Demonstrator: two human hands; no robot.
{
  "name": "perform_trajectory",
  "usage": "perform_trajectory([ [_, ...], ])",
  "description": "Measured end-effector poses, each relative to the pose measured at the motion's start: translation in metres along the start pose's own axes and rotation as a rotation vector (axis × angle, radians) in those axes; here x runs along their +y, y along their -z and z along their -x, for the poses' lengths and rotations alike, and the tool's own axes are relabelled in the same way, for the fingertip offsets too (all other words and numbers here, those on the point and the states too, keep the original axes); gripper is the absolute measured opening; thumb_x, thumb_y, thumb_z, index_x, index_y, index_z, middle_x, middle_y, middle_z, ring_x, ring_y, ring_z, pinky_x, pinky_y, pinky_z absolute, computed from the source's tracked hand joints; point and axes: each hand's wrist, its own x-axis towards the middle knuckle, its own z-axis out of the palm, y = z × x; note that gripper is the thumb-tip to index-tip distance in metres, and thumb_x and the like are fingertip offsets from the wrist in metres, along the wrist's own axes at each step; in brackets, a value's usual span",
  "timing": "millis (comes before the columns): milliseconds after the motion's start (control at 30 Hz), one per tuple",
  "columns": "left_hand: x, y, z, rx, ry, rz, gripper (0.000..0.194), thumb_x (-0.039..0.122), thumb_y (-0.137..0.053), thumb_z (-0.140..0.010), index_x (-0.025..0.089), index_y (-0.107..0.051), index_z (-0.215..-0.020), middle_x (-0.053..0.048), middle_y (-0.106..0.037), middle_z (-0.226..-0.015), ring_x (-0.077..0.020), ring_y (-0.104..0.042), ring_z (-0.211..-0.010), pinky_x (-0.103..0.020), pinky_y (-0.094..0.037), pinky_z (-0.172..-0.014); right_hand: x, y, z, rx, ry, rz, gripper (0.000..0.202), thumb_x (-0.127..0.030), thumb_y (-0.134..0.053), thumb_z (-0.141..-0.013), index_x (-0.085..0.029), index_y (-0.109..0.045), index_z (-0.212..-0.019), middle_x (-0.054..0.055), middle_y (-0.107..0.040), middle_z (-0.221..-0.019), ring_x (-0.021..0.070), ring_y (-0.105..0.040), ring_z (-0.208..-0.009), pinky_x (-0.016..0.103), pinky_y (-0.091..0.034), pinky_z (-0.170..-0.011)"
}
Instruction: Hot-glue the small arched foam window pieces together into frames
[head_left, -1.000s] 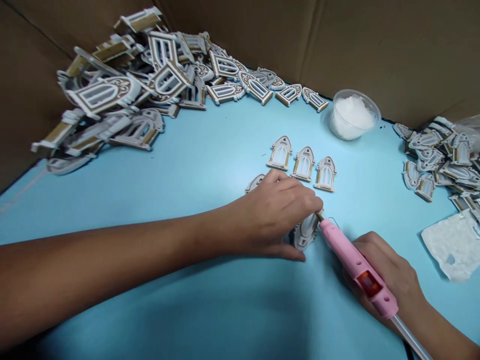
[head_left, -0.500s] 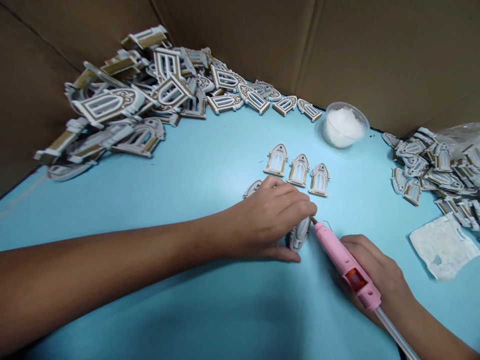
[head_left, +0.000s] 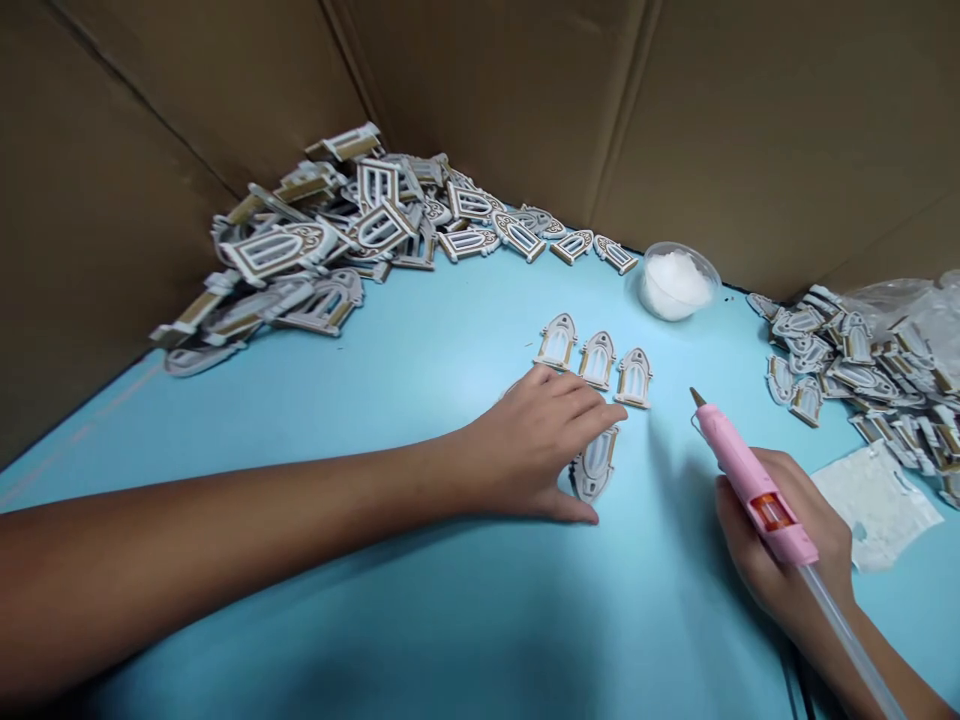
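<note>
My left hand [head_left: 536, 440] is low over the blue tabletop, its fingers curved round the upper end of a small white arched window frame [head_left: 596, 465]. The thumb lies beside the frame's pointed end, and part of the frame is hidden under the hand. In my right hand [head_left: 802, 530] is a pink hot glue gun [head_left: 750, 475] with a clear glue stick in its rear; its nozzle points up and away, apart from any frame. Three similar frames stand in a row just beyond my left fingers, the middle one [head_left: 598, 360] nearest them.
A big heap of window frames [head_left: 281, 250] fills the back left, against cardboard walls [head_left: 487, 90]. A clear tub of white material [head_left: 677, 283] stands at the back. On the right are another frame pile [head_left: 862, 350], a plastic bag [head_left: 922, 310] and a white cloth-like sheet [head_left: 877, 510].
The glue gun has moved right and away from the frame at my left hand, its nozzle lifted off. That frame looks less tilted. The view has shifted slightly.
</note>
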Motion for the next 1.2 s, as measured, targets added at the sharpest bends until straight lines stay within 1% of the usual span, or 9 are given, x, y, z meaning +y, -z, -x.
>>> perform_trajectory([
  [133, 0.001, 0.000, 0.001, 0.008, -0.109, -0.015, 0.077, 0.070, -0.073, -0.081, 0.016, -0.061, -0.135, -0.014, -0.070, -0.135, -0.0371, -0.056, -0.127, -0.044, -0.034, -0.094, 0.001, -0.001, -0.003, -0.007, 0.072, 0.011, 0.019, -0.013, -0.058, -0.094, -0.022, -0.060, -0.111, 0.008, -0.070, -0.100, 0.0200, -0.070, -0.084, 0.030, -0.055, -0.070],
  [267, -0.003, 0.005, -0.002, 0.198, 0.016, -0.063, 0.051, 0.060, -0.047, -0.102, 0.017, -0.071, -0.115, -0.011, -0.077, -0.120, -0.0320, -0.065, -0.111, -0.043, -0.035, -0.084, 0.002, -0.002, -0.004, -0.008, 0.094, -0.007, 0.021, -0.011, -0.058, -0.094, -0.022, -0.059, -0.112, 0.008, -0.070, -0.100, 0.0199, -0.070, -0.084, 0.030, -0.055, -0.070],
  [400, -0.008, 0.014, -0.004, 0.287, 0.062, -0.136, 0.043, 0.050, -0.047, -0.104, 0.018, -0.075, -0.099, -0.007, -0.080, -0.100, -0.0268, -0.066, -0.089, -0.040, -0.034, -0.072, 0.002, -0.003, -0.006, 0.011, 0.077, -0.009, 0.020, -0.011, -0.059, -0.093, -0.022, -0.059, -0.110, 0.007, -0.069, -0.098, 0.0189, -0.069, -0.083, 0.029, -0.055, -0.070],
  [600, -0.005, 0.010, -0.003, 0.124, -0.348, -0.100, 0.041, 0.028, -0.051, -0.097, 0.021, -0.057, -0.057, -0.002, -0.060, -0.056, -0.0180, -0.051, -0.059, -0.037, -0.032, -0.062, 0.007, -0.006, -0.004, 0.012, 0.089, -0.024, 0.020, -0.010, -0.058, -0.093, -0.021, -0.058, -0.111, 0.007, -0.069, -0.098, 0.0189, -0.069, -0.085, 0.029, -0.055, -0.071],
  [700, 0.000, 0.004, -0.001, 0.061, -0.392, -0.132, 0.029, 0.026, -0.057, -0.093, 0.020, -0.062, -0.065, -0.002, -0.062, -0.062, -0.0185, -0.053, -0.063, -0.037, -0.035, -0.064, 0.008, -0.006, -0.003, 0.022, 0.080, -0.028, 0.019, -0.012, -0.059, -0.094, -0.021, -0.059, -0.111, 0.007, -0.069, -0.098, 0.0188, -0.069, -0.085, 0.029, -0.055, -0.070],
  [767, 0.003, 0.001, 0.000, 0.069, -0.360, -0.186, 0.016, 0.028, -0.059, -0.093, 0.019, -0.071, -0.088, -0.002, -0.066, -0.068, -0.0201, -0.055, -0.066, -0.037, -0.035, -0.065, 0.007, -0.006, -0.003, 0.026, 0.082, -0.038, 0.018, -0.013, -0.058, -0.094, -0.021, -0.059, -0.111, 0.007, -0.069, -0.099, 0.0191, -0.069, -0.085, 0.029, -0.055, -0.071],
  [867, 0.005, 0.002, -0.001, 0.105, -0.260, -0.272, 0.033, 0.034, -0.061, -0.093, 0.016, -0.067, -0.119, -0.004, -0.069, -0.079, -0.0224, -0.058, -0.072, -0.037, -0.034, -0.065, 0.004, -0.004, -0.006, 0.041, 0.089, -0.041, 0.018, -0.012, -0.057, -0.095, -0.021, -0.060, -0.110, 0.007, -0.069, -0.098, 0.0188, -0.069, -0.085, 0.029, -0.055, -0.072],
  [1100, 0.004, 0.016, -0.006, 0.017, 0.089, -0.311, 0.049, 0.051, -0.068, -0.084, 0.014, -0.065, -0.115, -0.014, -0.068, -0.113, -0.0326, -0.063, -0.103, -0.041, -0.041, -0.077, 0.000, -0.002, -0.011, 0.108, 0.065, -0.050, 0.014, -0.014, -0.056, -0.094, -0.021, -0.061, -0.105, 0.007, -0.070, -0.095, 0.0195, -0.070, -0.084, 0.030, -0.055, -0.072],
  [1200, 0.002, 0.019, -0.007, -0.034, 0.136, -0.277, 0.053, 0.052, -0.069, -0.083, 0.014, -0.063, -0.119, -0.013, -0.068, -0.113, -0.0327, -0.063, -0.104, -0.040, -0.041, -0.079, 0.001, -0.007, -0.008, 0.109, -0.090, -0.120, 0.009, -0.020, -0.058, -0.095, -0.021, -0.063, -0.101, 0.006, -0.071, -0.090, 0.0205, -0.070, -0.080, 0.033, -0.056, -0.072],
])
